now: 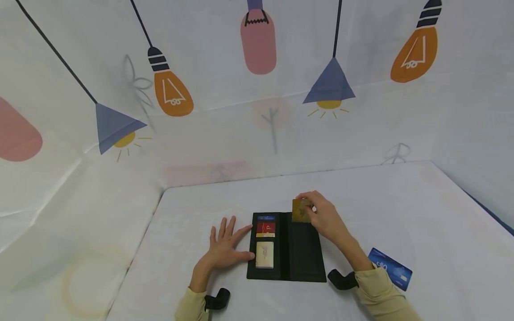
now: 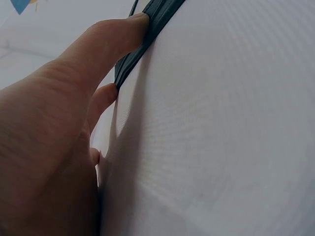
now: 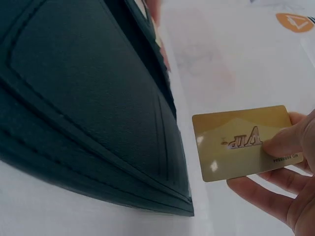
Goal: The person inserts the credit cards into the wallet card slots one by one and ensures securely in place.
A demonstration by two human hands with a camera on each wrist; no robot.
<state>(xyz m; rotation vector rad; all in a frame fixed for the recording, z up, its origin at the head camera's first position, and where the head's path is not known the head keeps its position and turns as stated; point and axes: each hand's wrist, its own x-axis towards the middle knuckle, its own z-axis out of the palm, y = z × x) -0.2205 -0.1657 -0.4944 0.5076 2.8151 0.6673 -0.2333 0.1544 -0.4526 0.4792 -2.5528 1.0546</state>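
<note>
A dark card wallet (image 1: 307, 254) lies opened flat on the white table, its left side holding several cards (image 1: 266, 229) in windowed slots. My left hand (image 1: 225, 249) rests on the table with fingers spread, thumb and index fingertip touching the wallet's left edge. In the left wrist view the thumb (image 2: 113, 39) presses against the dark wallet edge (image 2: 162, 19). My right hand (image 1: 325, 218) pinches a gold card (image 1: 299, 210) between thumb and fingers above the wallet's top right edge. The right wrist view shows "VIP" lettering on the gold card (image 3: 241, 142), held apart from the wallet (image 3: 98, 93).
A blue bank card (image 1: 391, 268) lies on the table to the right, partly behind the right forearm. Black wrist camera mounts (image 1: 218, 298) sit at both wrists. A white wall (image 1: 225, 138) printed with lamps and bulbs rises behind the table.
</note>
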